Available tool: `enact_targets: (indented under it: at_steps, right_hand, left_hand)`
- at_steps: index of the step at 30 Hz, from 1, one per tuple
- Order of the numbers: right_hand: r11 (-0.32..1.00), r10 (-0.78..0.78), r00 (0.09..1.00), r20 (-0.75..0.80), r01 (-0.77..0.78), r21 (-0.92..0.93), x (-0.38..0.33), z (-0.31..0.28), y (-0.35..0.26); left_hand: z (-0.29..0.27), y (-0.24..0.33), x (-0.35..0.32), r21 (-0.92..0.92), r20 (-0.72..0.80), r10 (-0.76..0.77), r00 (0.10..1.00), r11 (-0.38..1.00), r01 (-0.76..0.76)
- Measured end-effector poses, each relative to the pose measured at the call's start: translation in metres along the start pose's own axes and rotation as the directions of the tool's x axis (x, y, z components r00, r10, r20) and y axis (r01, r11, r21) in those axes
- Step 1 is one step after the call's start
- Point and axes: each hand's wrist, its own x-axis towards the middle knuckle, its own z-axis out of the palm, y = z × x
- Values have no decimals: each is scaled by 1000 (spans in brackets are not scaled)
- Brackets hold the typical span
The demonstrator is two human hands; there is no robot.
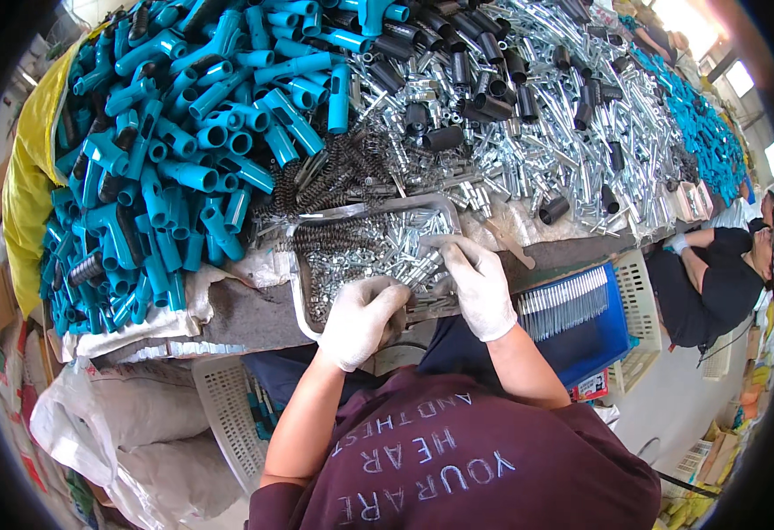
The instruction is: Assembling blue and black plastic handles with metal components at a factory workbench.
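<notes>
A shallow metal tray (296, 296) sits at the table's front edge, split into areas of dark springs (338, 239), small metal fittings (321, 274) and silvery pins (405, 243). My left hand (360, 322), in a white glove, is closed at the tray's near edge. Its fingers curl inward, and whatever they hold is hidden. To the right, my gloved right hand (480, 287) reaches over the tray's right side. Its index and middle fingers stretch out, a little apart, among the silvery pins; its thumb is partly hidden.
Teal tool housings (193, 172) heap at the left, beside a yellow sack (38, 168). Springs, metal rods and black sleeves (444, 138) pile behind the tray. A blue bin (595, 331) with rows of rods stands right, near a seated person (714, 274). White sacks (131, 415) lie lower left.
</notes>
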Motion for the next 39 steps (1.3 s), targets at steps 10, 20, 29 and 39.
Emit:
enact_targets:
  at_steps: [10, 20, 29, 39]
  right_hand:
    - [976, -191, 968, -161, 170, -135, 47, -2, 0]
    - [410, -319, 947, 35, 172, -896, 194, 90, -72]
    - [946, -212, 977, -2, 205, -252, 205, 64, -65]
    - [898, -63, 963, 263, -60, 436, 69, -25, -20]
  left_hand:
    - [-23, -21, 19, -38, -47, 38, 998, 998, -40]
    - [-36, -45, 36, 170, -149, 49, 988, 985, -23]
    - [-37, -53, 40, 121, -135, 90, 987, 990, -73]
    - [-45, -52, 40, 13, -52, 88, 995, 996, -88]
